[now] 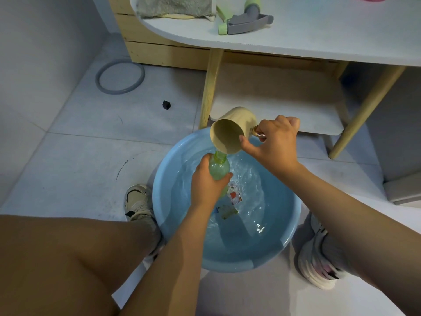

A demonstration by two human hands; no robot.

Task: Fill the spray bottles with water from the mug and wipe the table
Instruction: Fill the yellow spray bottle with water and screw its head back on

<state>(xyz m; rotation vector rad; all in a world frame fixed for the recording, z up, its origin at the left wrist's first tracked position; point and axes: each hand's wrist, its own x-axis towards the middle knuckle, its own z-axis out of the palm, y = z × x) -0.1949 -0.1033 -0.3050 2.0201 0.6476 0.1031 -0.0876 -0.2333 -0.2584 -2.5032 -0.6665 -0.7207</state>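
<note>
My left hand (208,183) grips a translucent green spray bottle (218,167) with its cap off, held upright over a blue basin (164,215) of water on the floor. My right hand (273,142) holds a beige mug (232,133) by its handle, tipped so its rim sits right at the bottle's open neck. On the white table (319,42) above lie a grey and green spray head (243,21) and a grey cloth (175,6).
The table's wooden legs (210,87) and a lower white shelf (284,106) stand just behind the basin. A grey ring (120,76) and a small black cube (166,104) lie on the tiled floor at left. My shoes (136,201) flank the basin.
</note>
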